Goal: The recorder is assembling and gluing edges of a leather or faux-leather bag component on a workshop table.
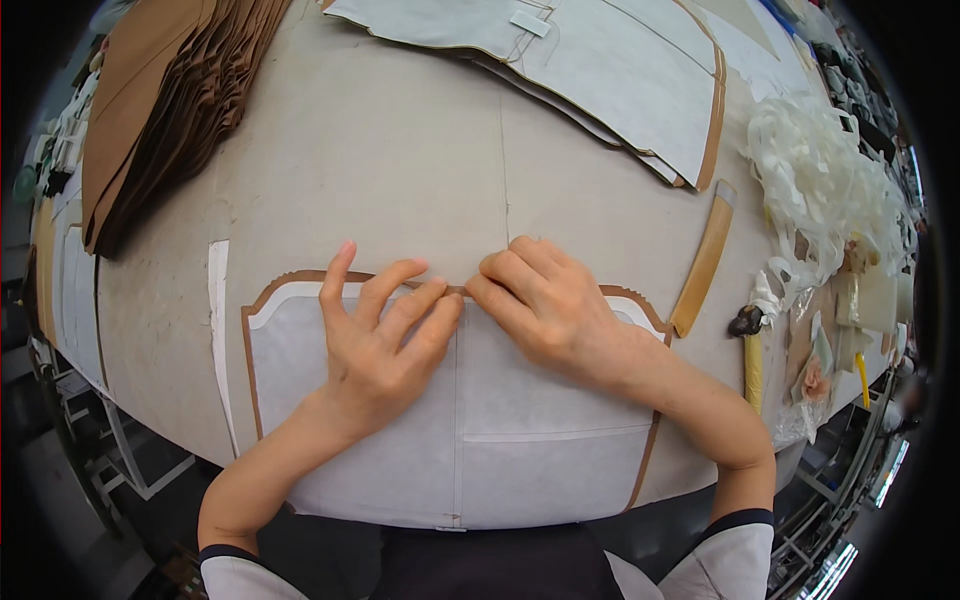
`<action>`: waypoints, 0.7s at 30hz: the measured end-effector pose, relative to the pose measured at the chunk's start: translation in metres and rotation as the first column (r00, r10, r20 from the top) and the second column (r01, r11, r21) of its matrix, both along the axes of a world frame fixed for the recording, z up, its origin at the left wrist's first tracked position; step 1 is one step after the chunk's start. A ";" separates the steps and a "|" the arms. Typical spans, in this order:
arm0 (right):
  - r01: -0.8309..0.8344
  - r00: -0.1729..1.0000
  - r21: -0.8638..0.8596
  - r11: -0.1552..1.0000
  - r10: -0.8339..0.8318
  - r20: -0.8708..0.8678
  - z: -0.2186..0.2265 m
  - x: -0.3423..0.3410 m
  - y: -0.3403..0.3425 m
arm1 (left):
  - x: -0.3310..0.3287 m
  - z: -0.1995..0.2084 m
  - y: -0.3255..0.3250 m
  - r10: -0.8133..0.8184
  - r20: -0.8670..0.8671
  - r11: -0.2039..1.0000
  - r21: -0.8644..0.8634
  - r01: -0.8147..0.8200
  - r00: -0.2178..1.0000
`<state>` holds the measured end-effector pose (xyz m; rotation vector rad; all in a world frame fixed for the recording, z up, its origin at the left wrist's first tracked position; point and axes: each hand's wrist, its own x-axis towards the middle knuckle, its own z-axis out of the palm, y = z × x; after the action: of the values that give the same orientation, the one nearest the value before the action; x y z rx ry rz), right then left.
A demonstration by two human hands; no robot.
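A pale grey panel [380, 460] with a brown border lies flat on the table in front of me, a seam running down its middle. Its far brown edge is notched at both rounded corners. My left hand [385, 335] pinches that far edge near the seam with thumb and forefinger, its other fingers fanned out. Just right of it, my right hand [545, 305] has its fingers curled together on the same edge. The two hands almost meet, and they hide the bit of edge beneath their fingertips.
On the table [400, 160], a stack of brown pieces [170, 120] rises at far left. More pale brown-edged panels [600, 75] lie at the back. A flat tan-handled tool [705, 260], a yellow-handled hammer [752, 360] and tangled white strips [825, 190] are at right.
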<state>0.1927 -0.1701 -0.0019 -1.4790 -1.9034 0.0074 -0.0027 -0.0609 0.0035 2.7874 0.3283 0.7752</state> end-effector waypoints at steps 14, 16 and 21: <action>0.114 0.946 -0.140 0.984 -0.150 -0.288 0.003 -0.014 -0.006 | -0.001 0.001 -0.002 -0.001 0.045 1.000 0.027 0.000 0.999; 0.090 0.950 -0.138 0.986 -0.126 -0.287 0.004 -0.012 -0.005 | -0.003 0.002 0.000 -0.005 0.036 1.000 -0.013 0.005 0.999; 0.044 0.968 -0.120 0.992 -0.072 -0.239 0.000 -0.008 -0.005 | -0.001 0.002 0.000 -0.012 0.051 0.999 -0.040 0.015 0.999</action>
<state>0.1845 -0.1753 -0.0018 -1.5326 -1.6846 0.2628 -0.0038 -0.0611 0.0051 2.7247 0.3122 0.8249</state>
